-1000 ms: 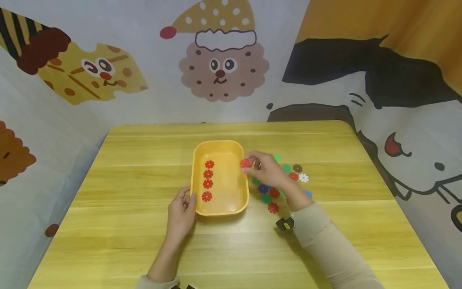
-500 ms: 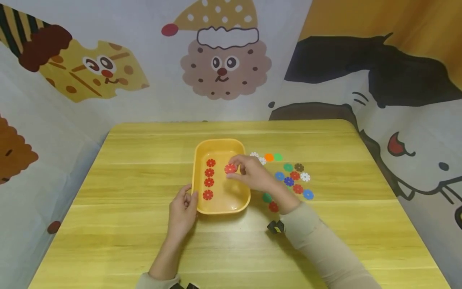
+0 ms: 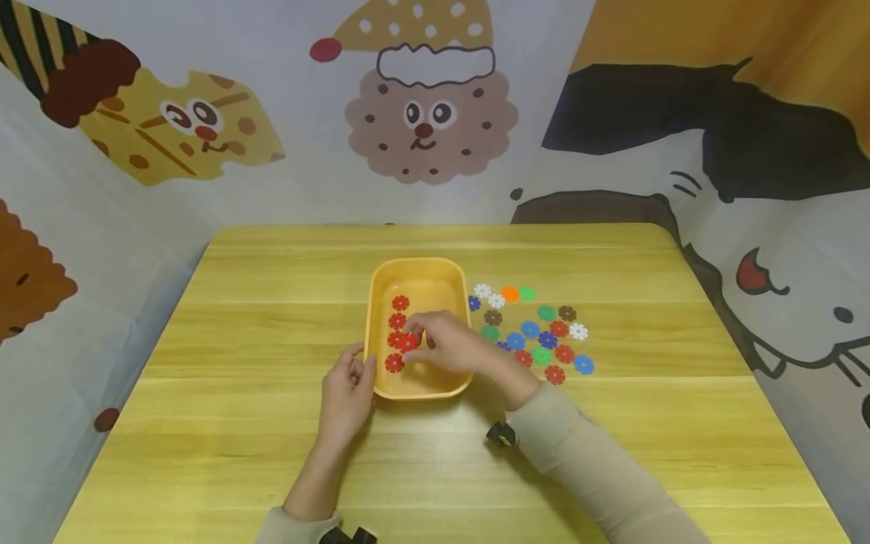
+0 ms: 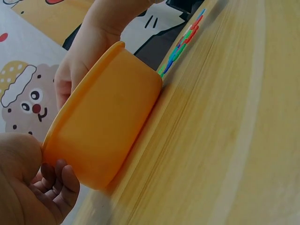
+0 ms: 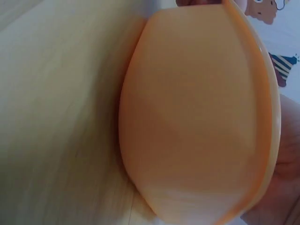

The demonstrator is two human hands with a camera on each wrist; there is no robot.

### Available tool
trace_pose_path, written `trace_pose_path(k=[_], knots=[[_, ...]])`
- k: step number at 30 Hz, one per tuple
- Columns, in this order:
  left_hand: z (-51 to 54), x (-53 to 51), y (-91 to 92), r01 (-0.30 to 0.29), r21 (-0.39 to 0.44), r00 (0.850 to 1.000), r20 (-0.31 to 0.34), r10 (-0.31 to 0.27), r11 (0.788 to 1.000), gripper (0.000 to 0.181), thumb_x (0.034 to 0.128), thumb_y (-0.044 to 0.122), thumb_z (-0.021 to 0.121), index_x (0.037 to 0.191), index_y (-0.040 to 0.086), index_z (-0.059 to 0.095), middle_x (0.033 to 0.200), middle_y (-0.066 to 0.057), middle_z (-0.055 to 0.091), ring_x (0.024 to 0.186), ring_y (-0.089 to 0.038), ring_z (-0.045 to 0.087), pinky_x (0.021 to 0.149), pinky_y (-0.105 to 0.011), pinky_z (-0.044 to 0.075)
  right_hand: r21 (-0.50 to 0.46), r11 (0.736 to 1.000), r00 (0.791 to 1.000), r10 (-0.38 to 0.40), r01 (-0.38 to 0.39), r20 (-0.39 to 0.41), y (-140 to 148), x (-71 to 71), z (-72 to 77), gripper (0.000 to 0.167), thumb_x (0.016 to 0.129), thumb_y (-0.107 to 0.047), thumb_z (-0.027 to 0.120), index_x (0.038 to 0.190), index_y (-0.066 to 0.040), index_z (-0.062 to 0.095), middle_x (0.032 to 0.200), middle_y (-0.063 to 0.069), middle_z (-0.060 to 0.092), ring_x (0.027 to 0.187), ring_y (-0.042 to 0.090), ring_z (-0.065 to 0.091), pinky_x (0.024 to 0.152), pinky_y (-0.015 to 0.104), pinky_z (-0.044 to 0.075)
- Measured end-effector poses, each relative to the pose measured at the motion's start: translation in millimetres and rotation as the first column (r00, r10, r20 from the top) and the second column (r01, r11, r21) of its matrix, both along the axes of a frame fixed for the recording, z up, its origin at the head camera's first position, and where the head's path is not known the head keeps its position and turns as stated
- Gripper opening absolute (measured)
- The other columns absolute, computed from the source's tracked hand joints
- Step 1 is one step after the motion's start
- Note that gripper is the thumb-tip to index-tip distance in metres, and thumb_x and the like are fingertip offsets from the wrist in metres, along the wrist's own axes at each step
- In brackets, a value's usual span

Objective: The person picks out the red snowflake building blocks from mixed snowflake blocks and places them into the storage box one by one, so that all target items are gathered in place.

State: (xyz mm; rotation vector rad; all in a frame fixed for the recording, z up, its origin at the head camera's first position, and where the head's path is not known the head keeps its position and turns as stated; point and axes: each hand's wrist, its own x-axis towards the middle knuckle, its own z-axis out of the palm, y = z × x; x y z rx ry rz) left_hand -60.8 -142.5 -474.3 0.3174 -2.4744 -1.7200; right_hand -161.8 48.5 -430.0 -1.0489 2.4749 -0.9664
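A yellow plastic tray [image 3: 435, 384] stands on the table, with a column of red snowflake discs [image 3: 400, 303] along the left of its floor. Inside it, my right hand [image 3: 448, 344] pinches another red snowflake disc [image 3: 409, 342] by thumb and fingertips, beside and partly over that column. At the tray's near left corner, my left hand [image 3: 347, 394] grips the rim. The left wrist view shows its thumb at the rim and fingers curled against the outer wall [image 4: 101, 122]. The tray wall [image 5: 197, 108] hides my right fingertips in the right wrist view.
Right of the tray, loose snowflake discs [image 3: 547, 340] in blue, green, red, white, brown and orange lie spread on the wooden table [image 3: 224, 340]. A cartoon-printed cloth [image 3: 285, 196] hangs behind the table's far edge.
My right hand has carried the red disc from above the tray's right rim leftward to the column of red discs. My left hand stays at the tray's rim.
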Motion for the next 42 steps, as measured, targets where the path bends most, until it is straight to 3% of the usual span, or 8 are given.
trace_pose_path(k=[8, 14, 20, 26, 29, 34, 37, 42], knots=[[4.5, -9.7, 7.7, 0.035, -0.014, 0.999, -0.020, -0.035, 0.999, 0.037, 0.1034, 0.015, 0.058, 0.137, 0.000, 0.056, 0.071, -0.006, 0.055, 0.053, -0.015, 0.053, 0.044, -0.023, 0.045, 0.155, 0.984, 0.995, 0.088, -0.093, 0.041, -5.3, 3.1, -4.4, 0.027, 0.089, -0.025, 0.080, 0.107, -0.008, 0.069, 0.078, -0.007, 0.062, 0.068, 0.008, 0.056, 0.063, 0.022, 0.050], [8.3, -15.7, 13.3, 0.068, -0.010, 0.997, -0.028, -0.069, 0.998, 0.037, 0.1029, 0.013, 0.059, 0.137, -0.002, 0.056, 0.071, -0.006, 0.054, 0.054, -0.016, 0.052, 0.045, -0.022, 0.043, 0.202, 0.974, 0.993, 0.085, -0.101, 0.087, -4.3, 6.7, -7.7, 0.029, 0.090, -0.027, 0.079, 0.109, -0.008, 0.070, 0.081, -0.008, 0.063, 0.072, 0.006, 0.059, 0.068, 0.020, 0.051], [8.9, -16.9, 10.0, 0.088, -0.025, 0.995, -0.038, -0.089, 0.996, 0.037, 0.1032, 0.015, 0.059, 0.136, -0.001, 0.056, 0.071, -0.007, 0.056, 0.054, -0.015, 0.052, 0.045, -0.023, 0.044, 0.127, 0.988, 0.996, 0.085, -0.088, 0.026, 3.6, 6.6, -2.5, 0.035, 0.090, -0.028, 0.079, 0.115, -0.005, 0.069, 0.085, -0.006, 0.068, 0.072, 0.005, 0.061, 0.069, 0.019, 0.052], [9.2, 3.6, -17.5, -0.003, -0.096, 1.000, -0.003, 0.003, 0.995, 0.036, 0.1037, 0.014, 0.058, 0.135, -0.003, 0.055, 0.071, -0.007, 0.056, 0.052, -0.012, 0.051, 0.044, -0.023, 0.043, -0.042, 0.994, 0.993, 0.096, -0.099, -0.070, 2.6, 11.7, 8.9, 0.038, 0.094, -0.025, 0.074, 0.122, -0.001, 0.066, 0.089, -0.003, 0.064, 0.059, 0.006, 0.051, 0.058, 0.019, 0.047], [9.6, 8.5, -24.7, -0.019, -0.121, 1.000, 0.001, 0.019, 0.992, 0.038, 0.1043, 0.016, 0.057, 0.136, -0.005, 0.054, 0.071, -0.007, 0.056, 0.051, -0.011, 0.049, 0.044, -0.023, 0.042, -0.126, 0.991, 0.993, 0.032, -0.047, -0.117, 13.7, 10.9, 10.9, 0.034, 0.094, -0.022, 0.074, 0.119, -0.001, 0.066, 0.089, -0.003, 0.063, 0.059, 0.005, 0.049, 0.056, 0.018, 0.045], [9.6, 6.3, -23.2, 0.005, -0.118, 1.000, 0.011, -0.004, 0.993, 0.040, 0.1044, 0.018, 0.057, 0.137, -0.006, 0.053, 0.071, -0.007, 0.055, 0.052, -0.011, 0.047, 0.044, -0.022, 0.041, -0.228, 0.971, 0.987, -0.106, 0.076, -0.121, 52.5, 5.5, 14.1, 0.025, 0.094, -0.018, 0.075, 0.112, -0.002, 0.067, 0.087, -0.001, 0.063, 0.065, 0.007, 0.054, 0.058, 0.022, 0.050], [9.5, 3.1, -18.2, 0.019, -0.109, 0.999, 0.027, -0.016, 0.994, 0.039, 0.1043, 0.016, 0.057, 0.137, -0.005, 0.053, 0.072, -0.007, 0.056, 0.053, -0.011, 0.048, 0.045, -0.022, 0.041, -0.220, 0.963, 0.980, -0.177, 0.154, -0.088, 80.9, 1.7, 14.9, 0.022, 0.095, -0.019, 0.073, 0.111, -0.005, 0.067, 0.088, -0.002, 0.063, 0.070, 0.010, 0.057, 0.061, 0.025, 0.053], [10.0, -2.0, -7.6, 0.068, -0.087, 0.996, 0.055, -0.063, 0.994, 0.038, 0.1047, 0.017, 0.056, 0.138, -0.002, 0.053, 0.074, -0.008, 0.057, 0.055, -0.013, 0.051, 0.046, -0.022, 0.043, -0.116, 0.945, 0.947, -0.315, 0.307, -0.057, 126.8, 4.7, 8.2, 0.028, 0.095, -0.022, 0.073, 0.116, -0.004, 0.068, 0.094, -0.001, 0.065, 0.078, 0.015, 0.061, 0.065, 0.030, 0.054]])
